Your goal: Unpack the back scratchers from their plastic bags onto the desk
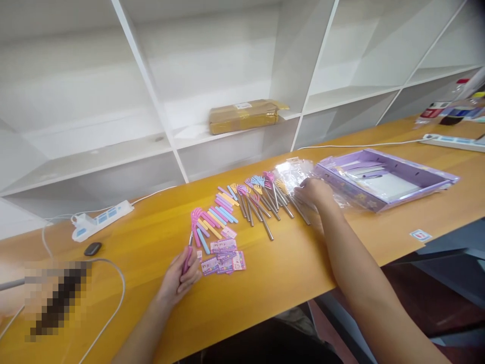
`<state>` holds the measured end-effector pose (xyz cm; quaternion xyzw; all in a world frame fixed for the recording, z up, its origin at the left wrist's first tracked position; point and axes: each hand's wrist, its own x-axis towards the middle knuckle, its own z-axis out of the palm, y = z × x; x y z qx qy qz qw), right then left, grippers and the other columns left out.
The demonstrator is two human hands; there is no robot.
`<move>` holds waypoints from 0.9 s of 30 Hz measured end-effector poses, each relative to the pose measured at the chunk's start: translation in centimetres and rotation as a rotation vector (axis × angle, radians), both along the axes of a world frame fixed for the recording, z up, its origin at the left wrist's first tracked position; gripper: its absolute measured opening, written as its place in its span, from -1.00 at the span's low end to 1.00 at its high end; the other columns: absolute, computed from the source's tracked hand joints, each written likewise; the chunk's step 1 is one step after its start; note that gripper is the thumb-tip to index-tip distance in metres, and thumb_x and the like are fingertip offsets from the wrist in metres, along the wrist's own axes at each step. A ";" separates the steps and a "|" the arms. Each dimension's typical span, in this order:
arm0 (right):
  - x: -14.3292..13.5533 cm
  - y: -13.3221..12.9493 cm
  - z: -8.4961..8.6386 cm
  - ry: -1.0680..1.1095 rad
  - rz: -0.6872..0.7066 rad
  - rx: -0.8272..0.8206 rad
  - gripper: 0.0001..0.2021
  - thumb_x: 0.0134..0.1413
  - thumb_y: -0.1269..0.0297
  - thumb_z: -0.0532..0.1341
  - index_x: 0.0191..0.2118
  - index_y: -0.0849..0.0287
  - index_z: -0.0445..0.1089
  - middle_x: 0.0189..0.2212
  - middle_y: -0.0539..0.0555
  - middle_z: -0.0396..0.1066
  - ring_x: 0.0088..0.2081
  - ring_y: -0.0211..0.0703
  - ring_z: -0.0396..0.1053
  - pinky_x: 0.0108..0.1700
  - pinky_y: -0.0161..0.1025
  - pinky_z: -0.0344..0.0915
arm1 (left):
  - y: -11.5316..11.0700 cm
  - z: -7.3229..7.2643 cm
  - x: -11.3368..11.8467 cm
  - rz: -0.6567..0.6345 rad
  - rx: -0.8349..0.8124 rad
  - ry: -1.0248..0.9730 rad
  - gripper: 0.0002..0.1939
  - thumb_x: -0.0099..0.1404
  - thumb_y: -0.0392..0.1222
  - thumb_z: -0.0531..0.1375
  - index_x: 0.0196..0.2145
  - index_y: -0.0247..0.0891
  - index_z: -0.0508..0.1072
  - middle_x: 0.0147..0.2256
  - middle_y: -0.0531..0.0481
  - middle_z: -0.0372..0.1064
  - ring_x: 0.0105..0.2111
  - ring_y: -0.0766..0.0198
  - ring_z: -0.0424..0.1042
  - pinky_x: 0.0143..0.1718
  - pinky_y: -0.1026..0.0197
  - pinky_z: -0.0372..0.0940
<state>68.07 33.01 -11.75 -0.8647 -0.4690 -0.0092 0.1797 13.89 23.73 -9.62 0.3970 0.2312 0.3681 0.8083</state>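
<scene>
My left hand [184,273] is closed around the pink handle of a back scratcher [195,220], its claw-shaped pink head pointing up and away from me. Over a pile of clear plastic bags [293,172], my right hand [316,192] has its fingers pinched on the bag plastic; the fingertips are partly hidden. Between the hands lie several metal back scratcher rods [265,199] with pink, blue and yellow claw heads. Loose coloured handle tubes [220,215] are laid out left of them. Small printed cards [225,255] form a loose pile beside my left hand.
A purple open box [379,199] stands at the right with plastic inside. White power strips [102,220] and cables lie on the wooden table [280,273], with a small black case [93,248] at left. A taped carton [244,117] rests on the shelf; bottles [441,106] stand far right.
</scene>
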 end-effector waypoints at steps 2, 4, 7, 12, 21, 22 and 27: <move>-0.1 0.1 0.4 0.013 -0.015 -0.010 -0.71 0.18 0.16 0.30 -0.11 0.23 0.63 -0.17 0.31 0.59 -0.12 0.11 0.52 -0.07 -0.14 0.34 | 0.0 -0.1 0.2 -0.010 0.016 0.016 -0.55 0.61 0.06 0.05 -0.42 -0.23 0.26 -0.72 0.29 -0.08 -0.80 0.51 -0.25 -0.67 0.39 -0.13; -0.2 0.2 0.7 0.003 -0.038 0.008 -0.69 0.27 0.16 0.25 -0.02 0.22 0.60 -0.11 0.31 0.58 -0.06 0.10 0.51 -0.05 -0.14 0.34 | 0.0 -0.1 0.3 -0.014 0.019 0.041 -0.56 0.60 0.06 0.08 -0.41 -0.22 0.26 -0.72 0.29 -0.06 -0.80 0.52 -0.25 -0.68 0.39 -0.14; -0.3 -0.1 1.1 -0.010 -0.079 0.037 -0.67 0.33 0.19 0.21 0.06 0.21 0.56 -0.04 0.34 0.56 -0.01 0.12 0.49 -0.02 -0.10 0.35 | -0.1 -0.2 0.5 -0.015 0.020 0.092 -0.55 0.59 0.08 0.08 -0.41 -0.23 0.27 -0.72 0.29 -0.05 -0.80 0.52 -0.22 -0.67 0.40 -0.12; -0.5 -1.1 2.3 -0.019 -0.157 0.227 -0.72 0.36 0.36 0.08 -0.07 0.31 0.54 -0.03 0.44 0.50 0.04 0.18 0.45 0.01 -0.03 0.32 | -0.1 -0.2 0.5 -0.027 0.012 0.121 -0.54 0.60 0.09 0.07 -0.41 -0.23 0.27 -0.71 0.29 -0.05 -0.79 0.53 -0.20 -0.66 0.40 -0.11; -8.9 -1.0 6.5 0.583 0.286 0.871 -0.76 0.39 0.04 0.14 -0.09 0.13 0.29 -0.42 -0.01 0.42 -0.63 -0.34 0.21 -0.55 -0.35 0.15 | 0.1 0.0 1.2 0.092 0.108 0.206 -0.71 0.56 0.03 0.15 0.12 -0.12 0.34 -0.41 0.19 0.29 -0.70 0.59 -0.14 -0.62 0.42 -0.12; -11.0 -1.2 6.7 0.736 0.393 0.862 -0.74 0.37 0.01 0.18 -0.13 0.10 0.28 -0.50 -0.07 0.35 -0.66 -0.34 0.17 -0.61 -0.36 0.08 | 0.2 -0.1 1.3 0.119 0.133 0.216 -0.65 0.54 0.02 0.18 0.20 -0.02 0.28 -0.33 0.16 0.34 -0.69 0.60 -0.14 -0.61 0.43 -0.14; -22.4 -4.6 5.7 1.244 0.745 0.528 -0.66 0.29 -0.07 0.29 -0.24 0.04 0.21 -0.61 -0.17 0.20 -0.68 -0.32 0.13 -0.66 -0.36 0.04 | 0.2 -0.6 1.4 0.171 0.273 0.336 -0.60 0.39 0.14 0.32 0.06 -0.10 0.48 -0.23 0.08 0.34 -0.62 0.57 -0.09 -0.55 0.39 -0.10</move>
